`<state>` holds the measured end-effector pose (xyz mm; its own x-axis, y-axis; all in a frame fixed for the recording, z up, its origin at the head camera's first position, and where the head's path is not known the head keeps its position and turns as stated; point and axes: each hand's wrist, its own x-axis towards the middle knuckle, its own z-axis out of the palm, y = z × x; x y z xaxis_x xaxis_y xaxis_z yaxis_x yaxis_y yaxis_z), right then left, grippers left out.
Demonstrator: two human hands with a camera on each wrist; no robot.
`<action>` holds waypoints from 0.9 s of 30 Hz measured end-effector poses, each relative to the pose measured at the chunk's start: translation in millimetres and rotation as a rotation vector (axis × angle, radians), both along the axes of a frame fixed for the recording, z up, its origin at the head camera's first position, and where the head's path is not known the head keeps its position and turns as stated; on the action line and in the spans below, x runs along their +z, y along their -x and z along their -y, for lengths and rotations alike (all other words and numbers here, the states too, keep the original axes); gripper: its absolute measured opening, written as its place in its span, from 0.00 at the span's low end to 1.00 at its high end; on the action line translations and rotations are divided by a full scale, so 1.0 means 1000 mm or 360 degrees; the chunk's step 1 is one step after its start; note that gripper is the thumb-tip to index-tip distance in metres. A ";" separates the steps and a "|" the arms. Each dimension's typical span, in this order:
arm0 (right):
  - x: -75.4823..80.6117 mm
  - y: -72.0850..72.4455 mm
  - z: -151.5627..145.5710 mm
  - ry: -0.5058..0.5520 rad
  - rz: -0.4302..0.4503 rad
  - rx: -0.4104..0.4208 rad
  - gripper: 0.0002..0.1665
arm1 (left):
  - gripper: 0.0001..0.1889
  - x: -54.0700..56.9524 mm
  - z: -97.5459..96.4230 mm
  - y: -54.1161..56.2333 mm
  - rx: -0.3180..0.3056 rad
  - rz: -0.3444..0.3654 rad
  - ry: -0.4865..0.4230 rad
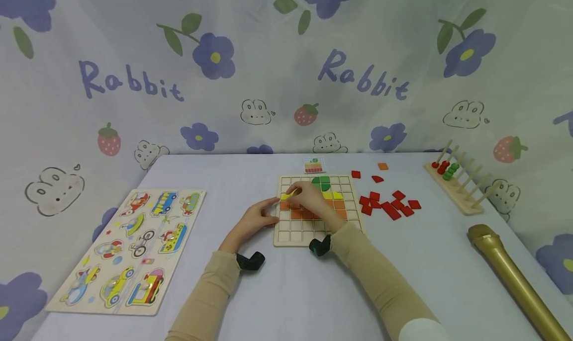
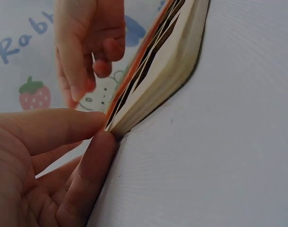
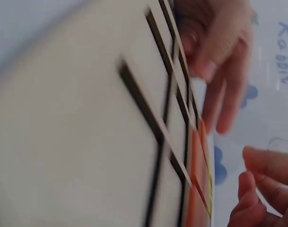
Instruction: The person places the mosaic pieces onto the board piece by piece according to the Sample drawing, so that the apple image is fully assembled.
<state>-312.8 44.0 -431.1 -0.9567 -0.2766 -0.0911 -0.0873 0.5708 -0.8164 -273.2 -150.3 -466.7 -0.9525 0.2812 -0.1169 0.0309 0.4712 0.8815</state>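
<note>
A wooden grid board (image 1: 286, 238) lies mid-table, holding green, yellow (image 1: 337, 196) and orange pieces (image 1: 340, 213) in some cells. My left hand (image 1: 253, 220) holds the board's left edge. In the left wrist view, its fingertips (image 2: 102, 146) pinch at the board's corner. My right hand (image 1: 309, 199) hovers above the board's left part, near the yellow row. In the right wrist view, its fingers (image 3: 264, 163) are loosely bent, thumb and fingertips apart, with no piece visible between them. My right hand hides some of the cells.
Several red pieces (image 1: 391, 210) and one orange piece (image 1: 383, 166) lie right of the board. A small pattern card (image 1: 314, 166) is behind it. A vehicle puzzle board (image 1: 149, 276) lies left. A peg rack (image 1: 461, 194) and a gold microphone (image 1: 515, 276) are at the right.
</note>
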 end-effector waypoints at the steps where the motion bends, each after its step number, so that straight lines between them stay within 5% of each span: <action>1: 0.002 0.001 -0.005 0.0082 0.0045 -0.0026 0.10 | 0.33 0.000 0.000 0.000 0.0000 0.0005 0.0002; 7: 0.013 0.013 -0.046 0.0321 0.0139 -0.0165 0.17 | 0.33 -0.001 -0.002 -0.001 0.0051 0.0028 0.0020; 16: 0.018 0.034 -0.133 0.0367 0.0150 -0.0415 0.23 | 0.33 0.001 -0.003 -0.001 0.0050 0.0057 0.0035; 22: 0.010 0.053 -0.183 0.0446 0.0226 -0.0721 0.26 | 0.33 0.002 -0.002 0.001 0.0050 0.0044 0.0043; 27: -0.002 0.058 -0.215 0.0412 0.0239 -0.0784 0.28 | 0.33 -0.001 -0.002 0.000 0.0046 0.0069 0.0040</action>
<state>-371.0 259.3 -433.2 -0.9602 0.1667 -0.2243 0.2656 0.2948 -0.9179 -272.9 -148.0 -467.9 -0.9541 0.2498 -0.1652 -0.0214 0.4934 0.8696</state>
